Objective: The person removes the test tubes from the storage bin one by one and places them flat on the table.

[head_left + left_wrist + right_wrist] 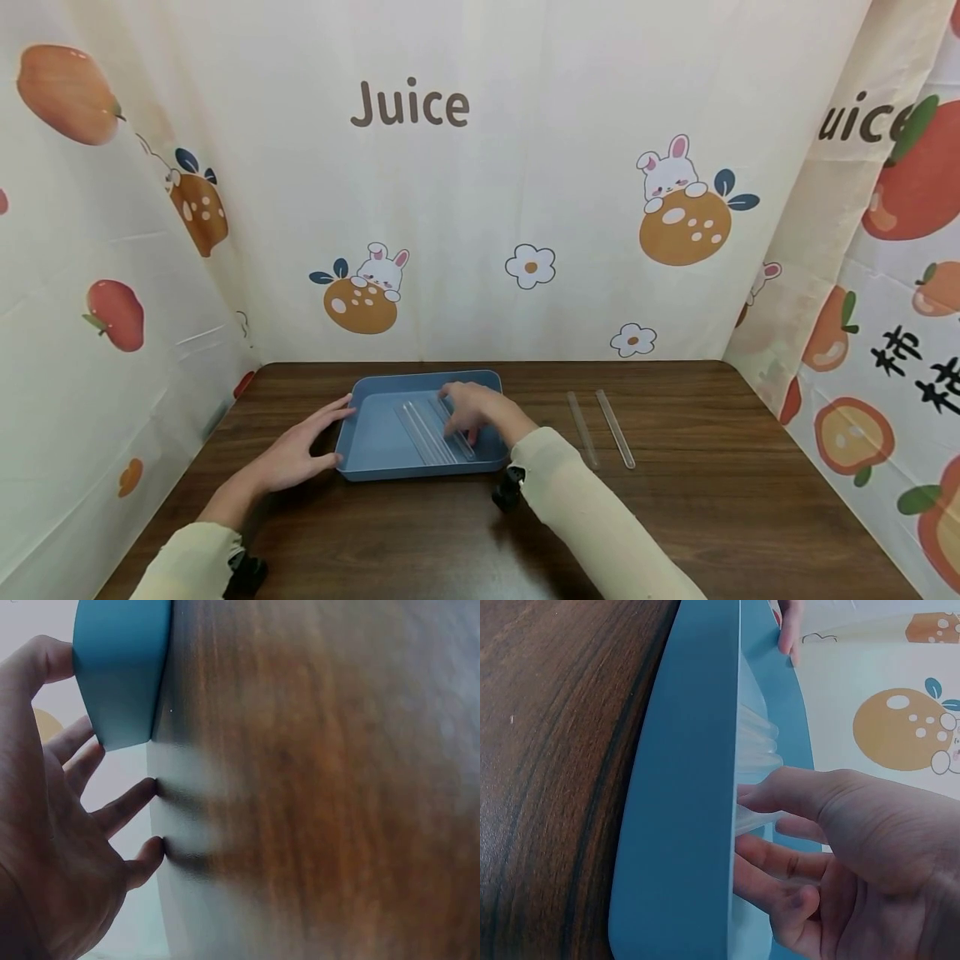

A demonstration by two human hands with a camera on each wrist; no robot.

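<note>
A blue tray (367, 437) lies on the table, with several clear tubes (429, 435) slanting side by side in it. My left hand (296, 454) is at the tray's left side, thumb and fingers spread along the rim. In the left wrist view, its fingers reach along the tray's corner (120, 682) with gaps between them. Inside the tray's right part, my right hand (472, 408) pinches the rightmost clear tube. The right wrist view shows the thumb and fingers about that tube (756, 819), partly hidden behind the tray wall (682, 780).
Two more clear tubes, a left one (582, 429) and a right one (616, 429), lie on the brown wooden table (720, 492) right of the tray. A printed curtain (487, 183) rises behind the table and along both sides.
</note>
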